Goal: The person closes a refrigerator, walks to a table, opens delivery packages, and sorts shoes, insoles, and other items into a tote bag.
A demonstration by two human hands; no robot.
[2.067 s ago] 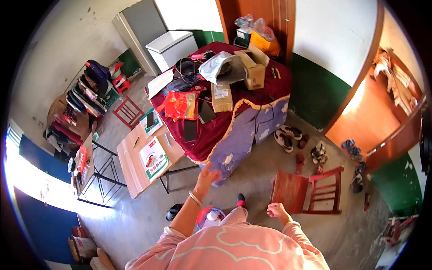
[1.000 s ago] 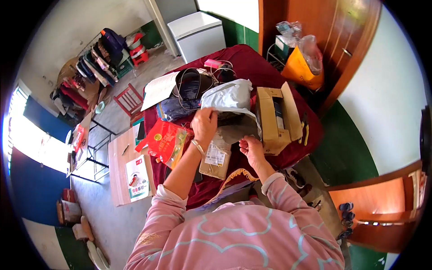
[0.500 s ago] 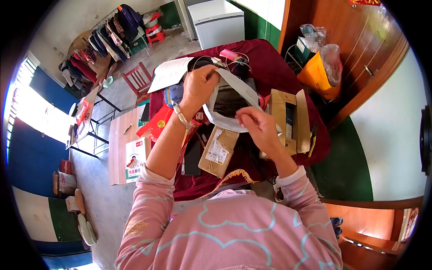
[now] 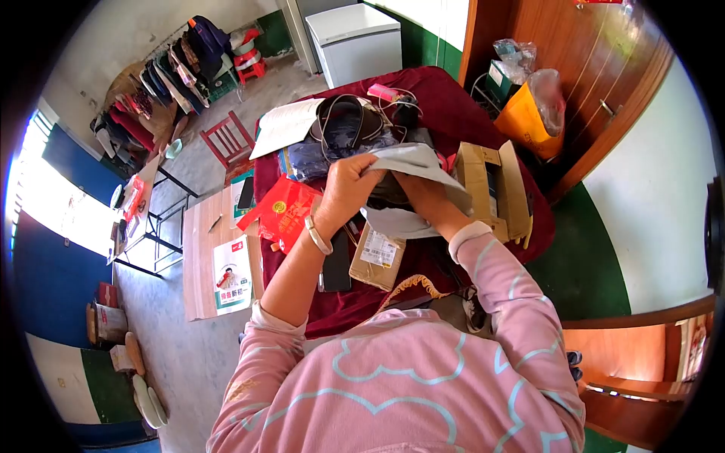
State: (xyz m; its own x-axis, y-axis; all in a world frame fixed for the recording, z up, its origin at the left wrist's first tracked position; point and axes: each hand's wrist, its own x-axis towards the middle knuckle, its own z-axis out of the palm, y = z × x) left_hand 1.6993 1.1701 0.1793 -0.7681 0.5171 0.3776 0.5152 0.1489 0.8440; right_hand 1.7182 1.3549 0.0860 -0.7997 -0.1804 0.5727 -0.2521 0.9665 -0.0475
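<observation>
grey plastic bag (image 4: 411, 157) — left fingers (image 4: 364, 161) pinching rim; right hand (image 4: 423, 192) inside, fingers hidden, can't tell state — carton (image 4: 517, 192) just beside.

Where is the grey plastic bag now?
In the head view, the grey plastic bag is slightly right of centre, held by the left hand, between the red packet on the left and the open cardboard box on the right.

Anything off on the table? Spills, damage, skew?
No spill or damage visible. The labelled carton sits askew near the front edge of the burgundy tablecloth; the red packet lies slantwise at its left edge.
</observation>
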